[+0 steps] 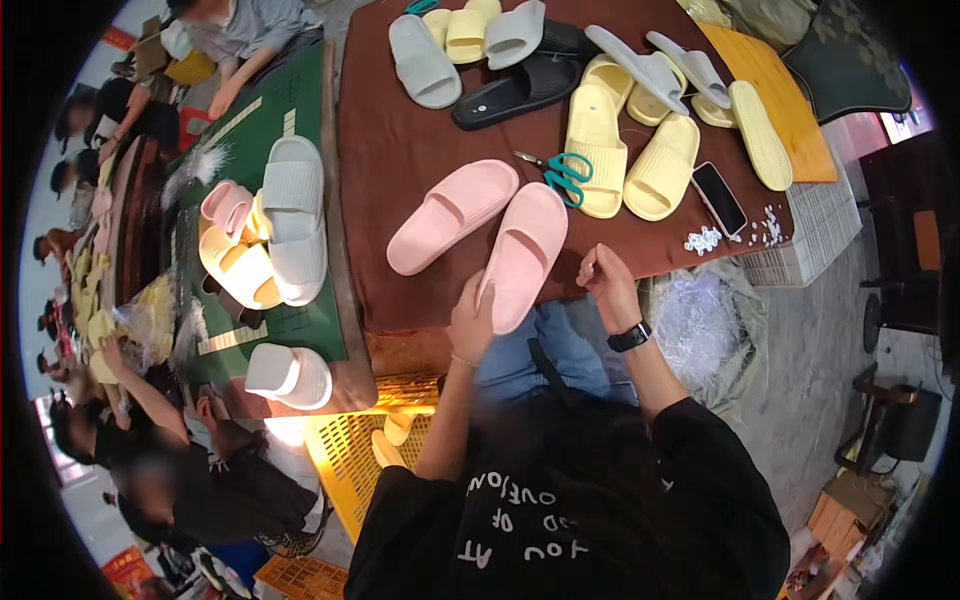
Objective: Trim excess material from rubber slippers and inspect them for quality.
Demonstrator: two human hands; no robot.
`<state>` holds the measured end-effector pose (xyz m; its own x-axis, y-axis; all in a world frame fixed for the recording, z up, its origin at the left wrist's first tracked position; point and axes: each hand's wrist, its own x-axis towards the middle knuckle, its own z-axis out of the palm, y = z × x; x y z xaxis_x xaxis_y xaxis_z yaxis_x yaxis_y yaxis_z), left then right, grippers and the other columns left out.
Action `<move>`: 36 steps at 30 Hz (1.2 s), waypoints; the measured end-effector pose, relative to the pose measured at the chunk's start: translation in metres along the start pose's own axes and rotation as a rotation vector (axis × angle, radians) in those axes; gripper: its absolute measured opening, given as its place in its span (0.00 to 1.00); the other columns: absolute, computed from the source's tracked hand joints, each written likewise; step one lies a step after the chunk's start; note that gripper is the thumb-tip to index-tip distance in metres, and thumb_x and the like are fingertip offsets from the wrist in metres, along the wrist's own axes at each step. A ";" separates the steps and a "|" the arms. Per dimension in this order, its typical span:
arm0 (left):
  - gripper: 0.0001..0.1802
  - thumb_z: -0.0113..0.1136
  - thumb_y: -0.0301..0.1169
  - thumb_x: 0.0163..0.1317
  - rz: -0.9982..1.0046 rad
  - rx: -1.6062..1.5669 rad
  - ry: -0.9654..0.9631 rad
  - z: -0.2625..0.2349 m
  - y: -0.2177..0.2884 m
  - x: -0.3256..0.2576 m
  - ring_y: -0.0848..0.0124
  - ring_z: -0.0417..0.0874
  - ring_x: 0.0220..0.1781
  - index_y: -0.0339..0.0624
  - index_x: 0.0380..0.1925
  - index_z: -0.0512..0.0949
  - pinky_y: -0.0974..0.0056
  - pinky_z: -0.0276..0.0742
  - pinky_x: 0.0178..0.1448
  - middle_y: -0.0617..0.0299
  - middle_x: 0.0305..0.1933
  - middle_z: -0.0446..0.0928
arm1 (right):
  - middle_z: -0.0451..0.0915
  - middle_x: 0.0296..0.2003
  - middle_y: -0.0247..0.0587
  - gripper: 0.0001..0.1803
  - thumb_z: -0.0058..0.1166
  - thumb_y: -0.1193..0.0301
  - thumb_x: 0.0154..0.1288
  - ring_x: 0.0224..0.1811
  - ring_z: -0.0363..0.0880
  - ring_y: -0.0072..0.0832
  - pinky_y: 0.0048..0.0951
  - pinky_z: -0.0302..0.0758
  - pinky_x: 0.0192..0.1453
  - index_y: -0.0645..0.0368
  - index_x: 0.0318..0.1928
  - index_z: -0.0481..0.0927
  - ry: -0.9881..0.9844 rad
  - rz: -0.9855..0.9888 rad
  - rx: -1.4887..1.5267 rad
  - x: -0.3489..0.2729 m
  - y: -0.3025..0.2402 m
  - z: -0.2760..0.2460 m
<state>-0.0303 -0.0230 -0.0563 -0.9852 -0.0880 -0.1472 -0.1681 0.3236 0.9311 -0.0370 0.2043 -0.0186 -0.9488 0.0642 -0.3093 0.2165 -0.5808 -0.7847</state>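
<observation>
My left hand (472, 320) grips a pink slide sandal (520, 262) by its side, near the front edge of the brown-covered table. Its matching pink slide (452, 217) lies on the cloth just to the left, its strap facing up. To the right of the held sandal, my right hand (608, 287) is raised with the fingers curled together in a pinch. Whatever may be between those fingertips is too small to make out. Green-handled scissors (567, 177) rest beyond the sandals, against a yellow slide (597, 150).
Yellow, grey and black slides (517, 92) crowd the table's far side. A phone (719, 200) and small clear pieces (703, 239) lie at the right. At left, a green table (310, 330) holds more slides. A bag of clear plastic strands (690, 325) stands below; other people sit at left.
</observation>
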 end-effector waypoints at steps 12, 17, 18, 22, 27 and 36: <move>0.07 0.57 0.29 0.62 0.348 -0.001 -0.002 0.049 0.074 -0.026 0.55 0.73 0.37 0.36 0.28 0.76 0.57 0.67 0.43 0.52 0.30 0.75 | 0.75 0.30 0.31 0.07 0.53 0.71 0.69 0.31 0.71 0.19 0.21 0.68 0.39 0.62 0.36 0.78 0.111 -0.148 -0.513 -0.033 -0.001 0.003; 0.11 0.54 0.32 0.67 0.226 0.056 0.128 0.032 0.043 -0.024 0.59 0.73 0.41 0.34 0.35 0.77 0.61 0.70 0.45 0.52 0.37 0.75 | 0.75 0.39 0.43 0.06 0.63 0.71 0.57 0.48 0.71 0.36 0.35 0.68 0.52 0.60 0.30 0.80 0.623 -0.733 -0.828 0.017 -0.022 -0.090; 0.11 0.53 0.32 0.68 0.231 0.109 0.148 0.027 0.037 -0.021 0.60 0.73 0.40 0.35 0.34 0.78 0.61 0.69 0.45 0.53 0.37 0.75 | 0.75 0.40 0.44 0.07 0.63 0.69 0.57 0.49 0.71 0.39 0.37 0.67 0.54 0.59 0.30 0.80 0.801 -0.779 -0.937 0.029 -0.026 -0.129; 0.10 0.54 0.31 0.68 0.201 0.009 0.176 0.026 0.023 -0.015 0.68 0.70 0.36 0.36 0.33 0.78 0.65 0.67 0.39 0.58 0.33 0.74 | 0.75 0.47 0.44 0.12 0.64 0.61 0.57 0.53 0.69 0.43 0.43 0.63 0.59 0.57 0.30 0.81 1.156 -0.756 -1.253 0.045 -0.044 -0.224; 0.09 0.55 0.31 0.67 0.175 0.031 0.199 0.018 0.020 -0.014 0.72 0.69 0.34 0.36 0.33 0.78 0.68 0.66 0.38 0.61 0.30 0.72 | 0.70 0.56 0.41 0.16 0.66 0.56 0.54 0.61 0.64 0.44 0.46 0.57 0.64 0.54 0.32 0.80 1.163 -0.651 -1.521 0.051 -0.031 -0.207; 0.10 0.55 0.31 0.68 0.116 -0.007 0.335 -0.008 -0.002 0.018 0.72 0.74 0.35 0.33 0.37 0.78 0.68 0.73 0.43 0.58 0.35 0.75 | 0.72 0.45 0.48 0.18 0.59 0.61 0.64 0.51 0.67 0.38 0.37 0.64 0.59 0.64 0.43 0.75 1.259 -0.712 -0.683 0.030 0.004 -0.201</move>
<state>-0.0477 -0.0323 -0.0579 -0.9315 -0.3557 0.0761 -0.0545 0.3433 0.9376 -0.0186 0.3665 -0.1391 -0.1856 0.9493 0.2536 0.2185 0.2915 -0.9313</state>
